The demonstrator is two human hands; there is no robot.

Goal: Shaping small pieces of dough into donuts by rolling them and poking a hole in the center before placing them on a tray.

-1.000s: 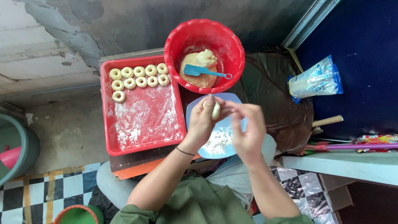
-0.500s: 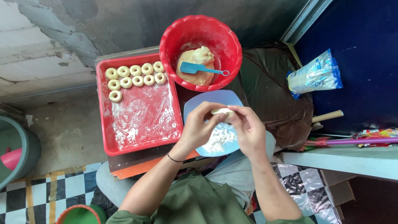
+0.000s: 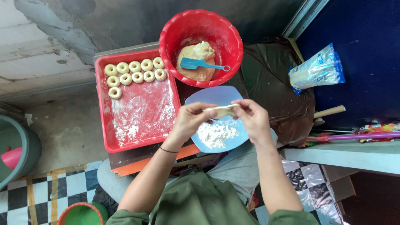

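A short rope of pale dough (image 3: 222,110) stretches between my two hands above a light blue plate (image 3: 216,98) that carries a heap of white flour (image 3: 216,134). My left hand (image 3: 189,118) pinches the rope's left end, and my right hand (image 3: 252,116) pinches its right end. A red tray (image 3: 109,141), dusted with flour, lies to the left and holds several dough rings (image 3: 134,72) along its far edge. Behind the plate stands a red tub (image 3: 171,37) with a lump of dough (image 3: 196,58) and a blue scraper (image 3: 200,65) in it.
A clear bag of white powder (image 3: 317,70) lies at the right on a dark blue surface. A wooden rolling pin handle (image 3: 330,111) sticks out below it. A grey-green bin (image 3: 18,150) stands at the left, and a green-and-orange bowl (image 3: 83,213) sits on the checkered floor.
The dough was a small lump held between my hands; both hands have since drawn apart and lowered over the plate, pulling it into a short rope.
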